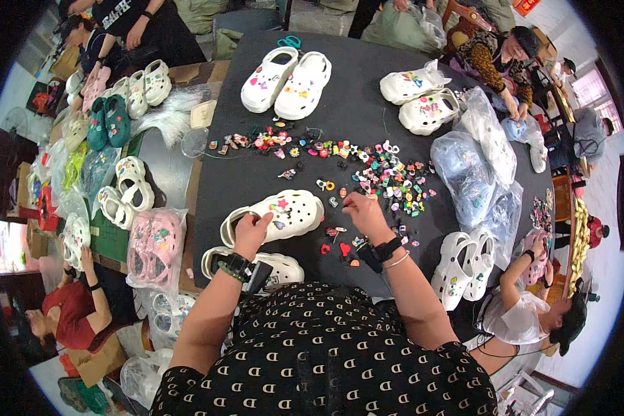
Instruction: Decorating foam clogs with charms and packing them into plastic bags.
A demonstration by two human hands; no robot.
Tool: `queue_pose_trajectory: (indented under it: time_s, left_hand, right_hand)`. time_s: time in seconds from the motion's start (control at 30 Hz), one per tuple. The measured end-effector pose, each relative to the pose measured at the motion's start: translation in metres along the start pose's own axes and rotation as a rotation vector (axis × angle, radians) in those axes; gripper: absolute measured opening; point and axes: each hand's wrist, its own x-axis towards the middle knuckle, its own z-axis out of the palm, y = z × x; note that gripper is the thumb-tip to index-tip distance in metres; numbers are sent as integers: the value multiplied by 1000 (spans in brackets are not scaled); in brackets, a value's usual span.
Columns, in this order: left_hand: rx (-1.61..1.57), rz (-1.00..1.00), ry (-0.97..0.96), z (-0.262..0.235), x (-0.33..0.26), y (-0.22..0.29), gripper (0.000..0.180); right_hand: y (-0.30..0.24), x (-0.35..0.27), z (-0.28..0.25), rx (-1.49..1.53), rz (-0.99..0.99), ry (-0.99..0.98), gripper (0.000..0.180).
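A white clog (288, 213) lies on the black table in front of me, toe to the right, with several colourful charms on its upper. My left hand (252, 234) grips it at the foot opening, with part of the fingers hidden inside. The second white clog (277, 269) lies nearer me, partly covered by my left wrist. My right hand (365, 216) is just right of the toe, above the table, its fingertips pinched together; whatever they hold is too small to make out. Beside those fingertips lies a small pale charm (333, 202). Loose charms (395, 177) spread beyond my right hand.
White clog pairs stand at the far side (301, 87), far right (430, 111) and near right (457, 270). Bagged blue clogs (464, 166) lie on the right. Green scissors (289, 42) rest at the back. Bagged pink clogs (156, 243) sit left. Co-workers handle shoes on both sides.
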Motion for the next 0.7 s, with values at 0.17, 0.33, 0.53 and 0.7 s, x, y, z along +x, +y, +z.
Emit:
queue_pose_trajectory:
  time_s: [0.17, 0.33, 0.53, 0.7]
  left_hand:
    - [73, -22, 15, -4, -1, -2, 43]
    - [58, 9, 15, -1, 1, -9, 44]
    - [117, 74, 57, 1, 0, -19, 35]
    - [204, 108, 134, 3, -12, -8, 39]
  right_hand:
    - [-39, 2, 30, 11, -107, -162, 11]
    - [-55, 8, 45, 11, -166, -196, 12]
    - [-87, 19, 69, 20, -286, -239, 13]
    - [-101, 24, 85, -98, -389, -223, 10]
